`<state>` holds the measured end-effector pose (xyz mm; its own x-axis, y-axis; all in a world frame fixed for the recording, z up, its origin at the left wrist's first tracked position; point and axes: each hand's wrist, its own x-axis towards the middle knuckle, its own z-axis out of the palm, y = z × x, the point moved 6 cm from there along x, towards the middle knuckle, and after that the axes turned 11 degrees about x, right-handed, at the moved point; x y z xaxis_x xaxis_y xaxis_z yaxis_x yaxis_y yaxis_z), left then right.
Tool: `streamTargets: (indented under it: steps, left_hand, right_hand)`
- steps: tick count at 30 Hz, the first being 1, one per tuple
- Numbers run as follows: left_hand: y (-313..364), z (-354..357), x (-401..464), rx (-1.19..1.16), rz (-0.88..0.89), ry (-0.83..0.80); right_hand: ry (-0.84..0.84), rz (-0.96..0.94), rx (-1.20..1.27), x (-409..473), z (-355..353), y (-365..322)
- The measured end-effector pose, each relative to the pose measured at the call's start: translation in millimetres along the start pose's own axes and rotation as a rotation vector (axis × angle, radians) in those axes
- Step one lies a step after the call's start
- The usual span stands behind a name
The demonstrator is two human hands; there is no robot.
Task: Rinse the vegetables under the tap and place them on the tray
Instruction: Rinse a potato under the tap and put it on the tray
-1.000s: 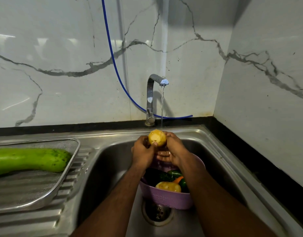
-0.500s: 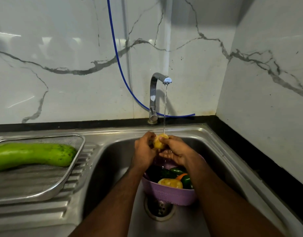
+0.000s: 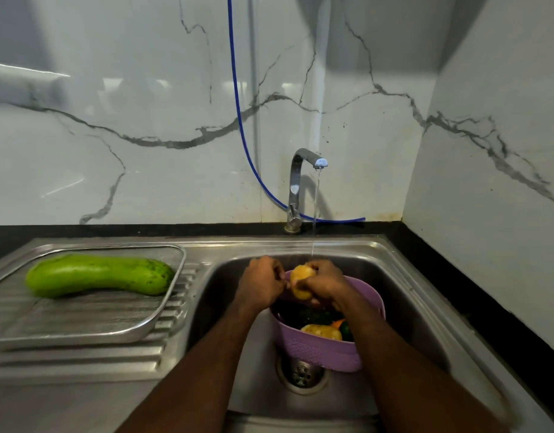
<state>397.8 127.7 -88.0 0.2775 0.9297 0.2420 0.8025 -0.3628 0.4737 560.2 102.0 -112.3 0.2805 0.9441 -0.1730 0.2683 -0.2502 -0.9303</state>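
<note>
While water runs from the tap (image 3: 304,182), left hand (image 3: 261,284) and right hand (image 3: 324,281) both grip a yellow potato (image 3: 300,281) above the purple basket (image 3: 319,351); a green gourd (image 3: 97,275) lies on the tray (image 3: 82,323).

Both hands hold a yellow potato (image 3: 300,281) under the tap (image 3: 302,185), water running. Left hand (image 3: 261,284) and right hand (image 3: 327,282) grip it above a purple basket (image 3: 319,351) of vegetables in the sink (image 3: 404,295). Green gourd (image 3: 99,275) lies on the metal tray (image 3: 138,331), left on the drainboard.
</note>
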Motion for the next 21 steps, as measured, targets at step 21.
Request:
streamTargets:
  steps: [21]
  left_hand:
    - [-110, -221, -74, 0.307, 0.019, 0.126]
  right_hand:
    - [-0.076, -0.069, 0.241, -46, 51, -74]
